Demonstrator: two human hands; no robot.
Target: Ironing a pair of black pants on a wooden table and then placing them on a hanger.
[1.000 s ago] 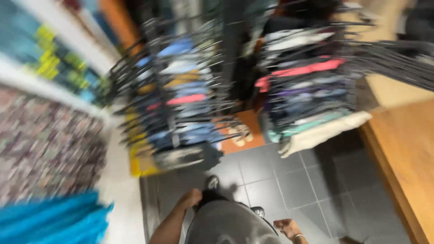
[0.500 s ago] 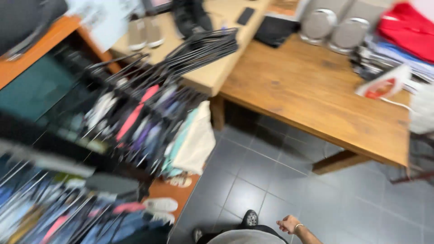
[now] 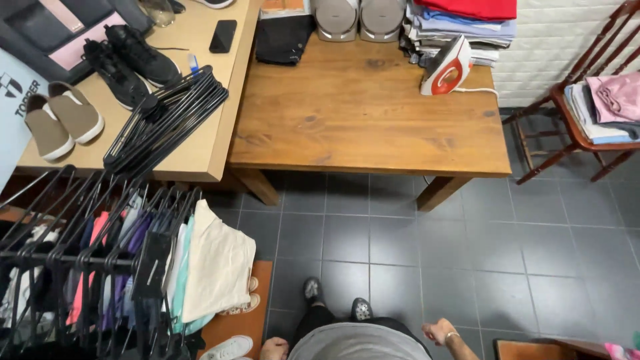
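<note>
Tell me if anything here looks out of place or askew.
The bundle of black hangers lies slanted on the pale table, ends overhanging its front edge. The iron stands upright on the wooden table. Nothing looks spilled or damaged.
</note>
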